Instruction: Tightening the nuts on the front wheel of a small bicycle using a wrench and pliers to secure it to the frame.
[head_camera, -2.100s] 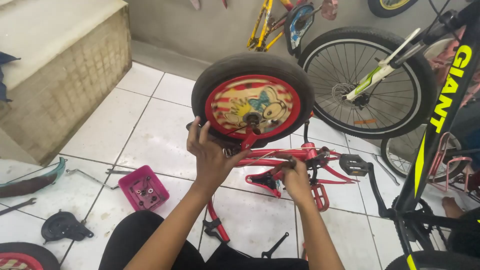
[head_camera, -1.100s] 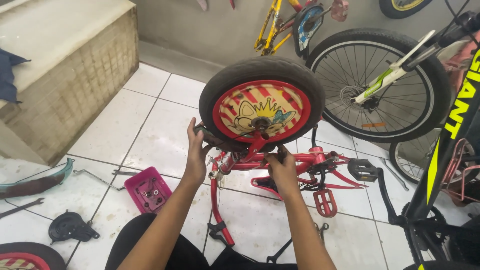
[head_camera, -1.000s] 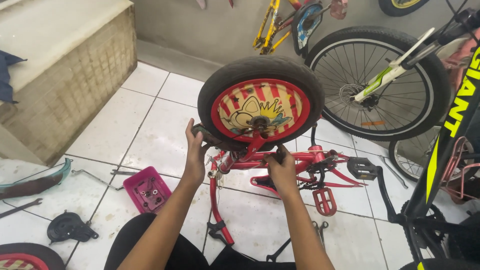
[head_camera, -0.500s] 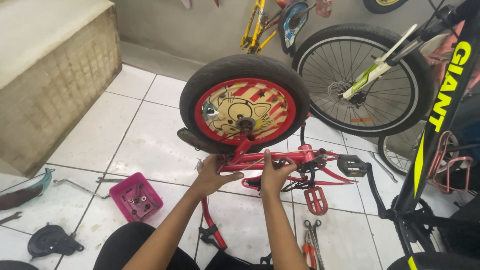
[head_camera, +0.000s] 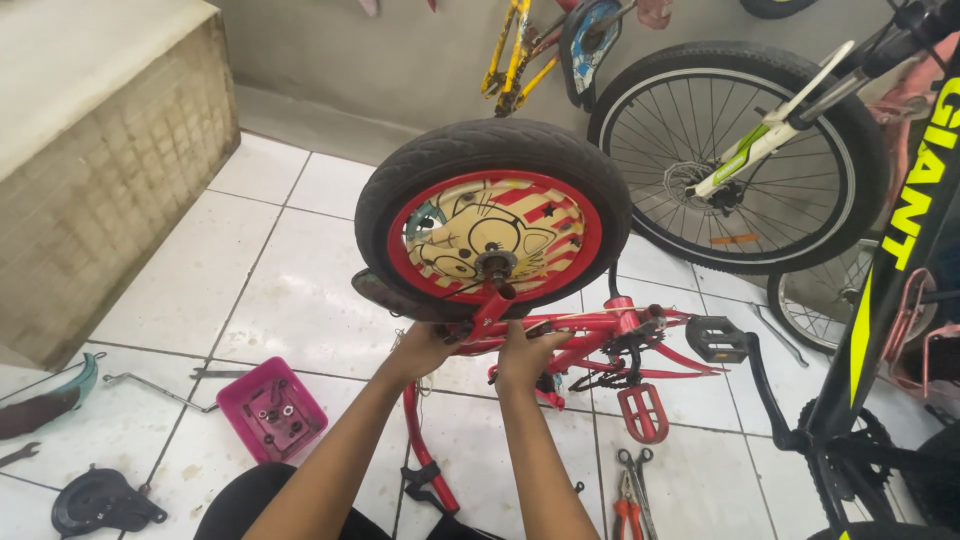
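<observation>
Both hands sit under the small wheel (head_camera: 493, 222) of the upturned red bike (head_camera: 590, 335) on the tiled floor: the left hand (head_camera: 425, 348) wraps the frame by the fork, and the right hand (head_camera: 525, 352) clasps the tube just beside it. The bike looks top-heavy, so a loosened hold could tip it onto the pliers (head_camera: 632, 492) or pink tray (head_camera: 271, 408)

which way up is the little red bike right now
Upside down. The red bike frame has its wheel raised in the air with the pedal hanging near the floor, while the left hand and right hand grip the frame.
</observation>
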